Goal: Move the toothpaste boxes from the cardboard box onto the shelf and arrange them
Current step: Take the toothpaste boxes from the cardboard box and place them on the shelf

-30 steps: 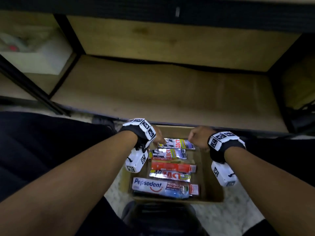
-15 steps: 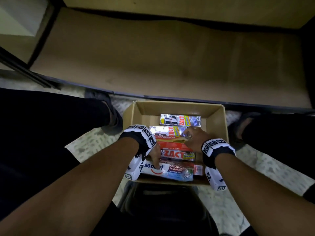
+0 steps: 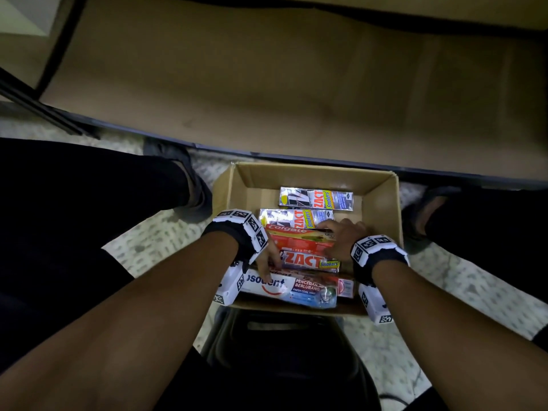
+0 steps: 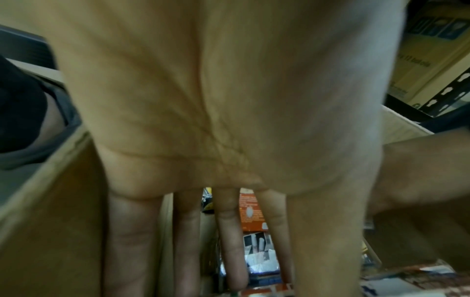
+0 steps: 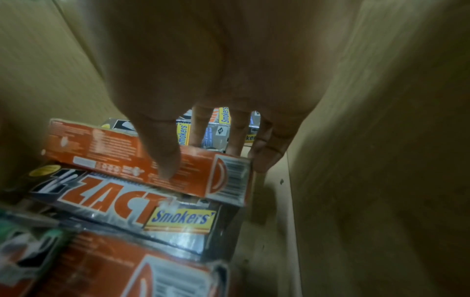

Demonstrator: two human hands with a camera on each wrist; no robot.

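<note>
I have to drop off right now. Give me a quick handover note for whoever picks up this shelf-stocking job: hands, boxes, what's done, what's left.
Left hand: fingers straight, reaching down at the left end of the boxes; no grip visible.
Right hand: thumb and fingers closing on the right end of the orange Colgate box, which sits tilted on top of a ZACT box.
All toothpaste boxes seen are inside the cardboard box on the floor: three ZACT, the Colgate, a Pepsodent box nearest the person.
Shelf in front shows no toothpaste boxes.
Done: nothing moved.
Left: lift every box onto the shelf and arrange them.
</note>
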